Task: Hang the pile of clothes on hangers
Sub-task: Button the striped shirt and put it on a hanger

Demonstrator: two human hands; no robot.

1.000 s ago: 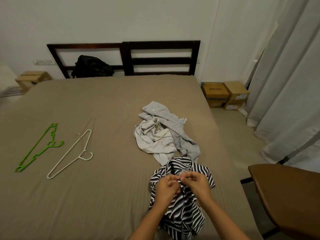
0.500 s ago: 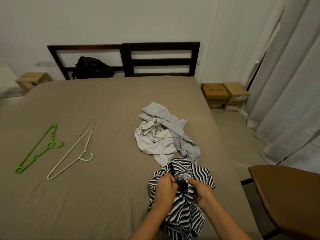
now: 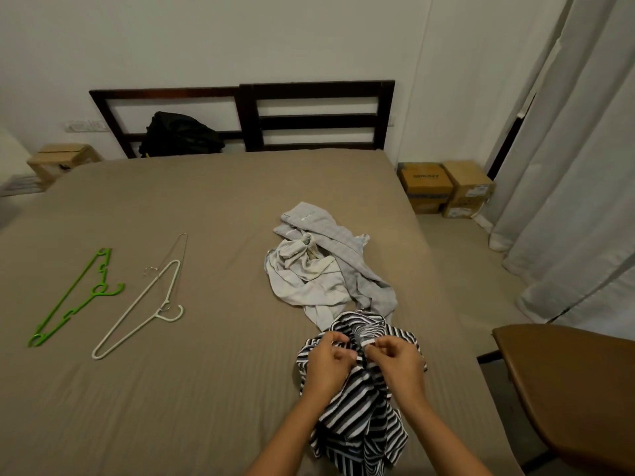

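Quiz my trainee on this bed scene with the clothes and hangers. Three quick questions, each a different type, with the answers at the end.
1. True or false: the green hanger lies to the left of the white hanger on the bed.
2. What do the left hand and right hand grip? A) the pale clothes pile B) the striped garment C) the black bag
3. How many garments are on a hanger so far?

Key: 1 true; 2 B; 3 zero.
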